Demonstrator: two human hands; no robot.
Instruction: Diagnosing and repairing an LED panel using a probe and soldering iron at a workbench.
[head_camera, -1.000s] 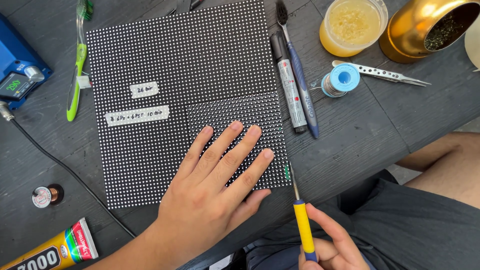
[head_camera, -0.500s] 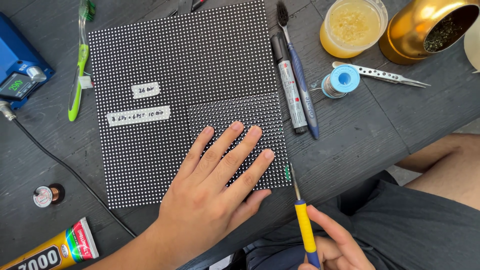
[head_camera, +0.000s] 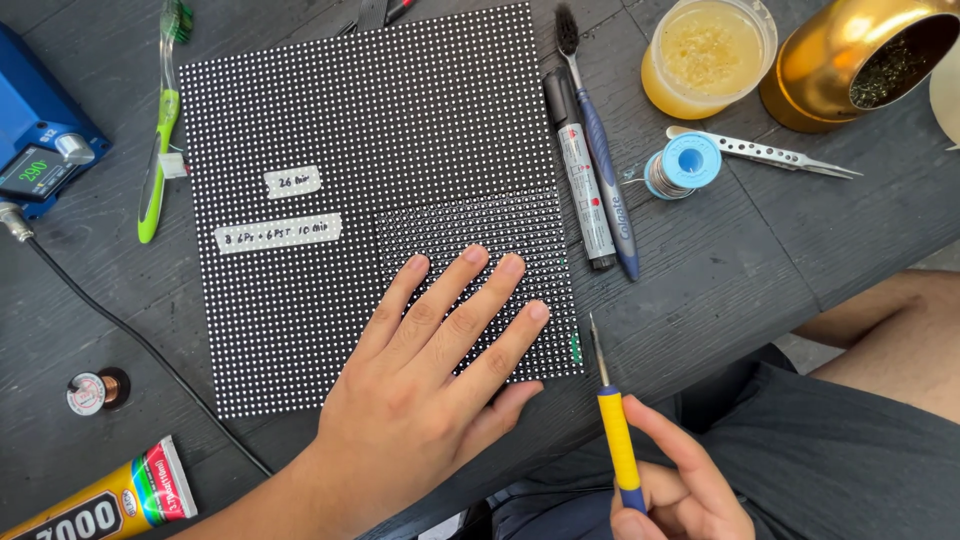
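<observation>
Head view, looking down at my dark wooden table: my left hand lies flat, palm down and fingers spread, pressing on the lower right part of the black LED matrix panel, with the fingertips on the smaller dotted patch that sits in that corner; it grips nothing. My right hand is closed around the yellow-and-blue handle of the soldering iron, held like a pen with its thin metal tip pointing up, just beside the panel's right edge near the bottom corner and apart from my left fingers. Compared with half a second ago, almost nothing has changed: the left hand has stayed in the same spot on the panel, and the iron has kept its angle, its tip only a trace nearer the panel's edge. Around the panel, nothing has shifted: the black marker and the dark toothbrush lie side by side to its right, then the blue solder spool and the tweezers. The jar of yellowish paste and the gold cup stand at the top right. On the left are the green toothbrush, the blue soldering station and the glue tube.
</observation>
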